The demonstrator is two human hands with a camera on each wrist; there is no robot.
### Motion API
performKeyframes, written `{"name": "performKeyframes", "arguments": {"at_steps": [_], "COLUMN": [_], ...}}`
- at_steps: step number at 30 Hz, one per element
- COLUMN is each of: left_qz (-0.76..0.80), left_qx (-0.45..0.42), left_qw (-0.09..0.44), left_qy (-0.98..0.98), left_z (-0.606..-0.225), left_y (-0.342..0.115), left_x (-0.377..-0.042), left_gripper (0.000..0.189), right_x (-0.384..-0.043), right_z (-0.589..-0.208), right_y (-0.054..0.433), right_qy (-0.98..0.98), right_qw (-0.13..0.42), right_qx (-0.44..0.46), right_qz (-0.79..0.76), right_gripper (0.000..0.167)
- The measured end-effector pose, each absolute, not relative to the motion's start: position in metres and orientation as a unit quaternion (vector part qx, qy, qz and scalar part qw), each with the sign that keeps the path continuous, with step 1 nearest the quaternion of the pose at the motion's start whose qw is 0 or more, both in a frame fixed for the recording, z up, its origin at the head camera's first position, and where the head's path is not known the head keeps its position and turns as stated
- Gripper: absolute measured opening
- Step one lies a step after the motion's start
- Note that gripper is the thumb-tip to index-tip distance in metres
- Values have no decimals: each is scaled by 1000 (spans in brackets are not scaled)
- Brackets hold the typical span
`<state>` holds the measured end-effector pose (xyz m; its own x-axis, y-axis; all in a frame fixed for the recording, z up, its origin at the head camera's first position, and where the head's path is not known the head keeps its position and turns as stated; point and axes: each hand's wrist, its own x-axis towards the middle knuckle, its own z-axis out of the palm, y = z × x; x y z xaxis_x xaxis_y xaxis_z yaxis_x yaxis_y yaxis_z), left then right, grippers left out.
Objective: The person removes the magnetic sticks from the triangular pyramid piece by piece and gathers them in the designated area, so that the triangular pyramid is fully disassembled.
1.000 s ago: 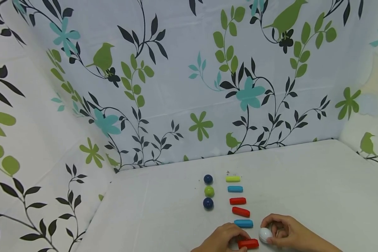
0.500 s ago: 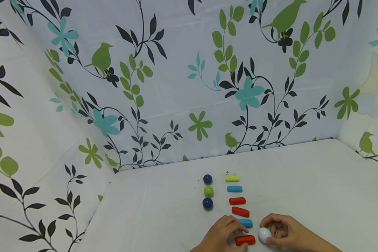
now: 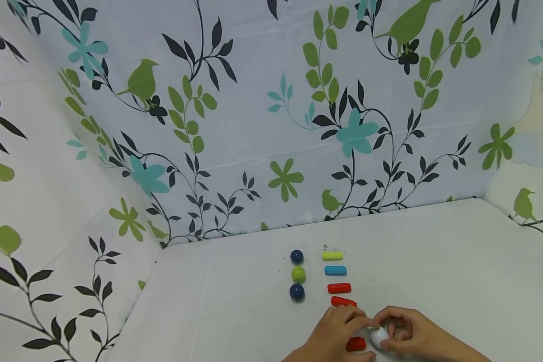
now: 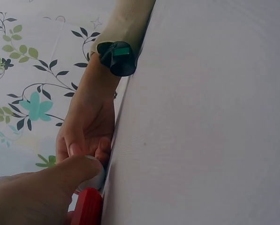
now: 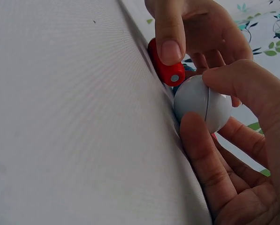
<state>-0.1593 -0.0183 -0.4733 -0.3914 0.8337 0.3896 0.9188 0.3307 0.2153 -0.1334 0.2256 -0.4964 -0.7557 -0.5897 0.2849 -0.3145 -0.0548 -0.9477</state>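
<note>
My right hand [image 3: 412, 334] pinches a glossy white ball [image 3: 378, 338] between thumb and fingers, close over the table. A thin seam runs round this ball [image 5: 196, 101] in the right wrist view. My left hand [image 3: 335, 332] reaches in from the left with its fingers extended, the index fingertip right at the ball's top and the right fingers. Its thumb overlaps a short red rod [image 5: 158, 61] with a small silver disc in its end, lying beside the ball. In the head view the left hand partly covers this rod [image 3: 356, 344] and hides a blue rod behind it.
Farther back, a column of rods holds a yellow one [image 3: 333, 256], a blue one [image 3: 335, 270] and two red ones [image 3: 339, 288]. Left of it, two dark blue balls [image 3: 296, 257] and a green ball [image 3: 298, 274] stand in line. Patterned cloth [image 3: 235, 125] hangs round the white table [image 3: 434, 261].
My left hand has let go of the front red rod and moved right to the white ball, covering the nearest blue rod. The right hand keeps holding the ball in place.
</note>
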Motion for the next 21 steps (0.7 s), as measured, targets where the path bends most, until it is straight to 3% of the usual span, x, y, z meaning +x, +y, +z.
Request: {"name": "performKeyframes", "arguments": {"at_steps": [11,21], "left_qz": [-159,-176], "left_qx": [-548,-546], "left_qw": [168,180], "left_qy": [-804,-799], "left_z": [-475,-477], "left_y": [-9,-7], "left_x": [-161,-159], "left_gripper": [40,37], "right_x": [-134,-133], "right_z": [-495,-497], "right_y": [226,226], "right_qy": [670,660], "right_qw": [110,125], "right_qx": [-342,-333], "right_qz": [-649,-662], "right_gripper": [25,27]}}
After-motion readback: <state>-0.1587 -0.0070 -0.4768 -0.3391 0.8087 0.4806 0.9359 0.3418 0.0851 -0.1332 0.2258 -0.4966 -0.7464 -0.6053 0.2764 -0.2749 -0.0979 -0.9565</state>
